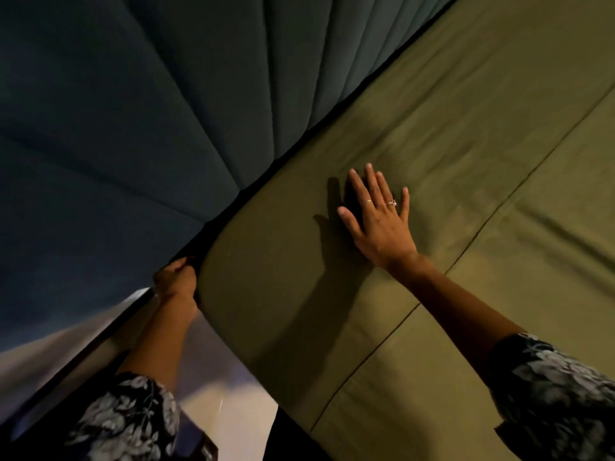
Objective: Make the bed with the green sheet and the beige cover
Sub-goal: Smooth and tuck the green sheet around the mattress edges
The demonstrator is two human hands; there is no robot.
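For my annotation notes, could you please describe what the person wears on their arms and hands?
Both arms have dark sleeves with a pale floral print, ending near the elbows, left sleeve and right sleeve. The right hand wears two rings. The left hand shows no jewellery.

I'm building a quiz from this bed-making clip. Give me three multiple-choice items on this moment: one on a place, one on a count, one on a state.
1. Where is the left hand?
A. at the mattress corner by the headboard
B. flat mid-bed
C. on a pillow

2. How many rings show on the right hand?
A. none
B. two
C. four

3. How does the right hand lie?
A. in a fist
B. pinching cloth
C. flat, fingers spread, on the green sheet

Answers: 1 A, its curled fingers grip the sheet's edge at the corner beside the dark padded headboard. 2 B, one ring sits on each of two fingers. 3 C, the palm lies down on the sheet with straight fingers.
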